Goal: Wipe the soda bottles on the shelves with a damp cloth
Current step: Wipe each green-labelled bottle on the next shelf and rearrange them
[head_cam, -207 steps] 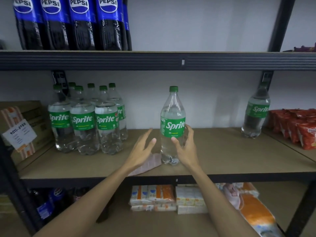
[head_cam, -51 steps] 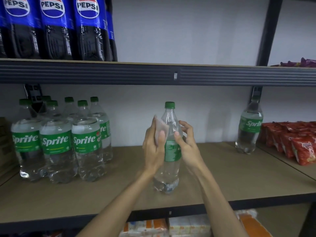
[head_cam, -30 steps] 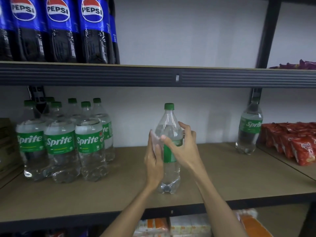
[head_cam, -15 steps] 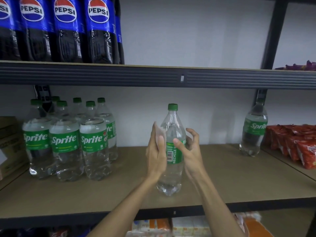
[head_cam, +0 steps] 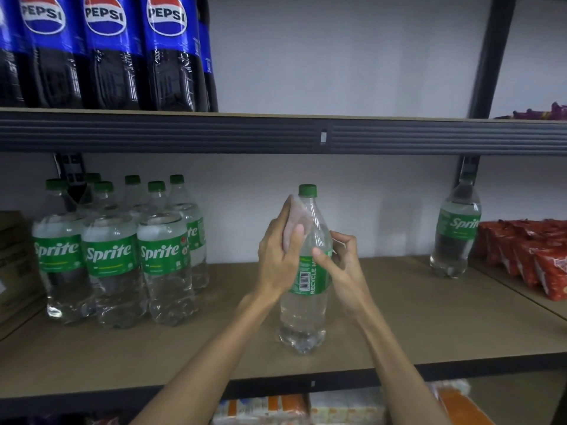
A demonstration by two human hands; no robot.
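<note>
A clear Sprite bottle (head_cam: 305, 305) with a green cap stands upright near the front of the middle shelf (head_cam: 399, 342). My left hand (head_cam: 277, 256) holds a pale pink cloth (head_cam: 293, 219) and presses it against the bottle's upper left shoulder, just below the cap. My right hand (head_cam: 340, 262) grips the bottle at its green label from the right, thumb on the front. The label's barcode side faces me.
Several Sprite bottles (head_cam: 113, 256) stand grouped at the left of the shelf, beside a cardboard box (head_cam: 12, 259). A lone Sprite bottle (head_cam: 457, 231) stands at the back right, next to red snack packs (head_cam: 527, 253). Pepsi bottles (head_cam: 104, 53) fill the upper shelf's left.
The bottle has been turned, so its barcode now faces me. My left hand has slid the cloth up from the label height to the bottle's shoulder.
</note>
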